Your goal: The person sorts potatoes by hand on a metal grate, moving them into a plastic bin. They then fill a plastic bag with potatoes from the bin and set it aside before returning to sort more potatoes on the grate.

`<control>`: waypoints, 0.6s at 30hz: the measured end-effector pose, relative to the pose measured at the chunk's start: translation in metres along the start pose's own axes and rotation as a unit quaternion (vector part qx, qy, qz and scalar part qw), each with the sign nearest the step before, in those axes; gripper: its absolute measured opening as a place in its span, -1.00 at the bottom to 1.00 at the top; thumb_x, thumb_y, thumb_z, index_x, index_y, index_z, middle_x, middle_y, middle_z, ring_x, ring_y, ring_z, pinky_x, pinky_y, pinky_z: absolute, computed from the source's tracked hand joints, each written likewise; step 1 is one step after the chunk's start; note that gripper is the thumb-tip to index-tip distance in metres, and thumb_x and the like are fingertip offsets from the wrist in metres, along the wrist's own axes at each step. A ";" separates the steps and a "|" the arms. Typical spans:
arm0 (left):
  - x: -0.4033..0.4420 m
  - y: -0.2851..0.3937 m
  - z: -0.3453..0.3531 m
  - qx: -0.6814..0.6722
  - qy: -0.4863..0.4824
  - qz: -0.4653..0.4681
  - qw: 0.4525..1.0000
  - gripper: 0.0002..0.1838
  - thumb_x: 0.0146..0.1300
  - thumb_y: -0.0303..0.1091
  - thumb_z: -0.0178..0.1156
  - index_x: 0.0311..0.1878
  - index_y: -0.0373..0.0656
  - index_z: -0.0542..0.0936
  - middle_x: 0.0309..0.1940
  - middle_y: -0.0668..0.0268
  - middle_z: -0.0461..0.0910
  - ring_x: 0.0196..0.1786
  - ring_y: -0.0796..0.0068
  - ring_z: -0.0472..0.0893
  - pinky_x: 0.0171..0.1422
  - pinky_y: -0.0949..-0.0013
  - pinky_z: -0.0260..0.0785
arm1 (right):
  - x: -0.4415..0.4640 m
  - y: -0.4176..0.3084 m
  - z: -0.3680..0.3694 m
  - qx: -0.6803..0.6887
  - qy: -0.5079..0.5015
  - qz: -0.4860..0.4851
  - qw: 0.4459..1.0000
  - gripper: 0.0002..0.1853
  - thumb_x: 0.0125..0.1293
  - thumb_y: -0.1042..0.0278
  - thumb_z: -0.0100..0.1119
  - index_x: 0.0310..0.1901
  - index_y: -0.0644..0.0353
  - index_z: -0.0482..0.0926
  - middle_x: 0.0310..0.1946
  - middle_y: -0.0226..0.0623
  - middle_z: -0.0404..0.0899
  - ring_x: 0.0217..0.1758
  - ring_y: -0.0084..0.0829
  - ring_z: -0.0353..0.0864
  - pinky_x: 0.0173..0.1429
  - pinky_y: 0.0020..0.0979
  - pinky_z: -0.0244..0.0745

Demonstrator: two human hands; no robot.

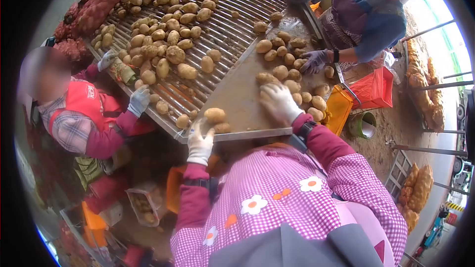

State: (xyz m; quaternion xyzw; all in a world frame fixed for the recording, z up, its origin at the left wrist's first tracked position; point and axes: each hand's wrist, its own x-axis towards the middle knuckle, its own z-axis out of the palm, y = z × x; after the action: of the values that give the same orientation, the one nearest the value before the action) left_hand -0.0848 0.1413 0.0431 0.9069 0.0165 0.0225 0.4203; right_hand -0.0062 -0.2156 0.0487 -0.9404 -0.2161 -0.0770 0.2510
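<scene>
My left hand (200,144), in a white glove, is at the near metal edge of the sorting table (225,137). Its fingers are stretched out beside a large potato (214,115) and a darker potato (222,128), the fingertips close to both. My right hand (280,103), also gloved in white, lies palm down over the flat metal part of the table, fingers extended. Its fingertips reach a brownish potato (266,78) at the edge of a group of potatoes (280,72). Whatever is beneath the right palm is hidden.
Many potatoes (175,55) cover the slatted rollers (237,32). A co-worker (99,111) stands at the left; another person's gloved hand (314,62) touches potatoes at the right. An orange chute (337,109), red crate (374,89) and green bucket (362,125) are beside the table.
</scene>
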 end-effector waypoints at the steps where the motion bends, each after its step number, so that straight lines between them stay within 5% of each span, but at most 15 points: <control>1: 0.011 0.014 0.010 0.097 -0.027 0.012 0.995 -0.40 0.22 -0.29 0.45 0.34 -0.14 0.57 0.36 0.00 0.54 0.40 -0.08 0.51 0.55 0.04 0.33 | -0.003 0.010 -0.018 0.013 0.041 0.040 0.998 -0.45 0.35 0.11 0.35 0.30 0.19 0.57 0.27 -0.01 0.59 0.38 0.07 0.49 0.47 0.03 0.37; 5: 0.043 0.011 0.059 0.274 -0.088 0.019 0.957 -0.28 0.16 -0.13 0.49 0.41 -0.03 0.53 0.44 0.00 0.45 0.50 -0.09 0.39 0.61 -0.02 0.23 | -0.046 0.046 -0.060 0.054 0.156 0.148 0.975 -0.58 0.30 0.30 0.38 0.16 0.26 0.65 0.04 -0.02 0.70 0.14 0.07 0.67 0.22 -0.03 0.58; 10: 0.077 0.014 0.080 0.308 -0.122 -0.058 0.942 -0.31 0.12 -0.06 0.52 0.32 -0.06 0.58 0.32 -0.03 0.52 0.39 -0.07 0.49 0.52 -0.05 0.31 | -0.079 0.030 -0.070 0.063 -0.084 0.095 0.990 -0.56 0.30 0.17 0.40 0.13 0.21 0.61 0.01 -0.07 0.67 0.08 0.00 0.69 0.16 -0.05 0.60; 13: 0.099 0.005 0.084 0.092 -0.065 -0.154 0.982 -0.37 0.19 -0.01 0.52 0.26 -0.06 0.59 0.22 0.03 0.58 0.27 0.04 0.57 0.36 0.01 0.47 | -0.065 0.014 -0.064 0.034 -0.221 0.063 0.973 -0.33 0.27 0.15 0.43 0.36 0.25 0.49 0.21 -0.02 0.54 0.17 0.02 0.63 0.22 -0.08 0.57; 14: 0.105 -0.008 0.094 -0.111 -0.043 -0.198 0.973 -0.43 0.27 0.09 0.47 0.18 -0.07 0.63 0.03 0.16 0.64 0.08 0.10 0.66 0.18 0.00 0.57 | -0.056 0.014 -0.063 0.005 -0.232 0.047 0.972 -0.36 0.24 0.20 0.42 0.33 0.24 0.51 0.17 -0.03 0.54 0.13 0.03 0.63 0.18 -0.07 0.58; 15: 0.105 -0.008 0.096 -0.294 -0.045 -0.260 0.918 -0.46 0.29 0.11 0.45 0.15 -0.07 0.64 0.00 0.18 0.65 0.04 0.11 0.67 0.15 -0.02 0.58 | -0.048 0.014 -0.061 -0.023 -0.243 0.030 0.969 -0.39 0.21 0.24 0.42 0.29 0.23 0.52 0.12 -0.04 0.54 0.09 0.04 0.63 0.14 -0.06 0.59; 17: 0.097 -0.005 0.104 -0.621 -0.043 -0.347 0.701 -0.50 0.34 0.14 0.40 0.09 -0.07 0.66 -0.07 0.24 0.67 -0.02 0.12 0.68 0.09 -0.07 0.60 | -0.031 0.014 -0.054 -0.020 -0.289 -0.014 0.957 -0.47 0.19 0.26 0.43 0.19 0.20 0.55 0.09 -0.05 0.54 0.06 0.03 0.65 0.11 -0.04 0.61; 18: 0.090 0.014 0.102 -0.630 -0.049 -0.339 0.697 -0.43 0.37 0.26 0.29 0.08 -0.08 0.67 -0.11 0.21 0.72 -0.08 0.06 0.70 0.04 -0.11 0.63 | -0.024 0.015 -0.051 -0.020 -0.311 -0.038 0.949 -0.51 0.18 0.26 0.43 0.14 0.19 0.56 0.07 -0.06 0.53 0.04 0.03 0.65 0.10 -0.04 0.62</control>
State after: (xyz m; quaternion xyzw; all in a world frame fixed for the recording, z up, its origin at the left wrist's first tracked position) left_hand 0.0107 0.0591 -0.0096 0.3628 0.2847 -0.1607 0.8727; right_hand -0.0226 -0.2617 0.0797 -0.9138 -0.3171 0.2055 0.1493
